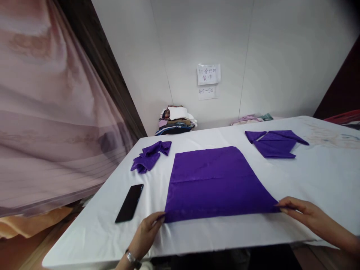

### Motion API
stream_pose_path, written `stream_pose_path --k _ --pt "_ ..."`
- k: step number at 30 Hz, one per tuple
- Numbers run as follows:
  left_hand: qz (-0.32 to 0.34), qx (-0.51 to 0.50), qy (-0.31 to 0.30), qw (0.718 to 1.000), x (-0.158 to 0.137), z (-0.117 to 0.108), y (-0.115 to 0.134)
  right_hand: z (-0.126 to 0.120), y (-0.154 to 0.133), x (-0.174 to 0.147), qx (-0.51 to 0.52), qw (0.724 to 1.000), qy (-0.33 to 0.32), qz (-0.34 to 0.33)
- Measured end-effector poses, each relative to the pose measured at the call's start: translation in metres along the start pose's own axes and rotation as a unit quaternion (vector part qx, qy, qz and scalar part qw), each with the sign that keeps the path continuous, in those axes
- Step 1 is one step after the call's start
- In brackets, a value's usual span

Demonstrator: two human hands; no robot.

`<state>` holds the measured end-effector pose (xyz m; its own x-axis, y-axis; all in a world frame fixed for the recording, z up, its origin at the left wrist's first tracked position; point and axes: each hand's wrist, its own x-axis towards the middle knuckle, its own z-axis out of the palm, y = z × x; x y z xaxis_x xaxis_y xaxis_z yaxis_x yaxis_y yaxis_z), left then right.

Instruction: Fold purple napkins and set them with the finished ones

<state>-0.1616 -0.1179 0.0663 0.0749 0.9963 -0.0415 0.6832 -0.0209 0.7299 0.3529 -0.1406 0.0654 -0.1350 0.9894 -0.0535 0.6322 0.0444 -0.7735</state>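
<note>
A purple cloth napkin [210,183] lies spread out on the white-covered table, with a faint crease across its middle. My left hand [147,230], a watch at its wrist, pinches the napkin's near left corner between thumb and fingers. At the near right corner, my right hand [302,212] pinches the fabric in the same way. The near edge is stretched fairly straight between both hands. Beyond my left hand sits a crumpled purple cloth [150,155]. A folded purple cloth [275,144] with pointed ends rests at the far right.
A black phone [129,203] lies left of the napkin on the white tablecloth [92,228]. Behind the table stands a stack of folded fabrics [177,122]. More cloth [249,119] is heaped at the back right. Handwritten paper signs [208,75] hang on the wall; a sheer pink curtain [56,112] drapes at left.
</note>
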Motion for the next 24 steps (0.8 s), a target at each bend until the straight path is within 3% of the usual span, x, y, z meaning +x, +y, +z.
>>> stream_pose_path --k 6,9,13,18,24 --pt "-0.026 -0.061 -0.161 0.985 -0.017 -0.016 0.014 -0.016 0.002 -0.016 0.071 0.995 -0.043 0.056" --pt "-0.027 -0.106 -0.189 0.976 -0.003 -0.023 0.017 -0.022 -0.006 -0.004 0.107 0.992 -0.031 0.062" --pt "-0.010 -0.135 -0.096 0.986 0.046 -0.024 0.023 -0.027 -0.021 0.037 0.138 0.988 0.050 0.056" --pt "-0.023 -0.107 0.030 0.994 0.129 -0.003 0.023 -0.022 -0.020 0.113 0.205 0.971 0.116 0.048" --pt "-0.062 -0.038 0.079 0.994 0.203 0.026 0.014 -0.007 0.005 0.188 0.192 0.968 0.150 0.065"
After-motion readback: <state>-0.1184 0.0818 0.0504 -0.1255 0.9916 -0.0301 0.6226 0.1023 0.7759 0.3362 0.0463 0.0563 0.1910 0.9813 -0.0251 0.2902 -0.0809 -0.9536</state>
